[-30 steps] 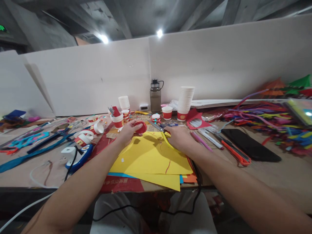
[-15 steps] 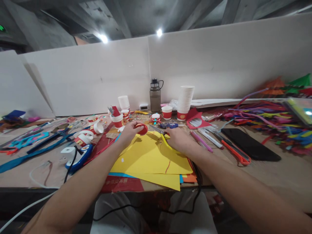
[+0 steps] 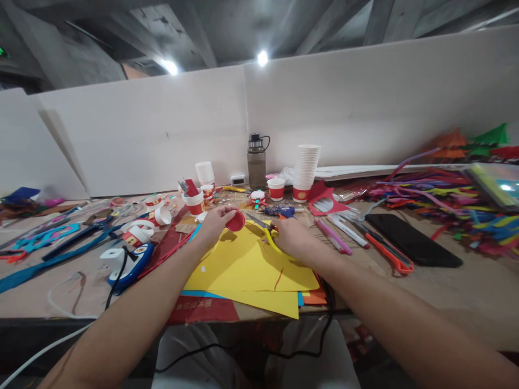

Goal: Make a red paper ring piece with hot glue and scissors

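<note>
Between the fingertips of my left hand is a small red paper disc, tilted up above the yellow sheets. My right hand is closed around the yellow handles of a pair of scissors. The scissor blades point left toward the disc, a short way apart from it. Below both hands lie yellow paper sheets, with a small white scrap and a thin red strip on top. Blue and orange sheets stick out from beneath them.
Paper cups, a tall cup stack, a water bottle and a glue gun stand or lie behind. To the right are pens, an orange cutter, a phone and pipe cleaners. A blue-white power strip is left.
The red disc has turned to show more of its flat face. The scissors have shifted slightly, showing more of their blades and handle. Both hands keep their holds.
</note>
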`<state>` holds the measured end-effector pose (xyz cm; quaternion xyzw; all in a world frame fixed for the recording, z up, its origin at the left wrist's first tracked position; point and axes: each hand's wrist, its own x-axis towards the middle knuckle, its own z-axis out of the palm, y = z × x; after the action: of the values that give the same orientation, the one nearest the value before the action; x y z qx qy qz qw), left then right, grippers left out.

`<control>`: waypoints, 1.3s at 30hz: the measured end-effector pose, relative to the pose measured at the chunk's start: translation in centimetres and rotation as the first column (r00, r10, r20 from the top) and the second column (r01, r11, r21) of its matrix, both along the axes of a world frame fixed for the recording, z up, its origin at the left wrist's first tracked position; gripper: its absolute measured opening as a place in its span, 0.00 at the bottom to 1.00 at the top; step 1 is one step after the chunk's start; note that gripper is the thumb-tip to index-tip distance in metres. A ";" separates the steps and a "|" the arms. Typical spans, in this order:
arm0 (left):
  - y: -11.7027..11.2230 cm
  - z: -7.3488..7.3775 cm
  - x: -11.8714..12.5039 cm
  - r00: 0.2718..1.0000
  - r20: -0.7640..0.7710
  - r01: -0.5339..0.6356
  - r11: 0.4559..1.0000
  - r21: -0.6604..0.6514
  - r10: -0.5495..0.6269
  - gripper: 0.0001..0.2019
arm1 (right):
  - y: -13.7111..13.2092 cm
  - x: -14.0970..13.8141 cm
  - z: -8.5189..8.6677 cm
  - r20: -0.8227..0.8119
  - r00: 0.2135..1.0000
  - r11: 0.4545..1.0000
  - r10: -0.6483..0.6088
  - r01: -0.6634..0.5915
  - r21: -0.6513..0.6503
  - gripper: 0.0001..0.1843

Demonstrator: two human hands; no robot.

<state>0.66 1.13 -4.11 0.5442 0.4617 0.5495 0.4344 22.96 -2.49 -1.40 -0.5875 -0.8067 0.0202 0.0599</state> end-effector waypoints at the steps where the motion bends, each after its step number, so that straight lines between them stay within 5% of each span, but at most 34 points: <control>1: 0.0 0.0 0.0 1.000 -0.010 -0.007 1.000 0.003 0.007 0.15 | 0.0 0.0 0.0 -0.006 1.000 1.000 -0.002 0.002 -0.001 0.20; 14: -0.9 0.8 0.4 0.991 -0.118 -0.049 0.991 0.122 0.063 0.10 | 0.0 -0.4 -0.4 -0.073 0.997 0.998 0.033 -0.030 0.054 0.20; 25: -0.2 -0.6 0.4 0.991 -0.129 -0.031 0.998 0.056 0.038 0.11 | 0.1 -0.2 -1.3 -0.190 0.969 0.986 0.159 -0.147 0.076 0.22; 34: -0.6 -0.8 0.9 0.996 -0.066 -0.066 0.996 -0.055 0.062 0.14 | -0.5 -0.6 -1.1 -0.063 0.980 0.971 0.187 -0.175 0.165 0.15; 39: -1.3 0.0 1.0 0.989 -0.117 -0.073 0.992 0.101 0.085 0.13 | -0.5 -1.4 -0.5 -0.299 0.917 0.938 0.265 -0.173 0.301 0.24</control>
<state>1.69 -0.16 -4.10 0.5782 0.4815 0.5537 0.3568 21.52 -2.99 -1.86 -0.4669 -0.8410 0.0170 0.2728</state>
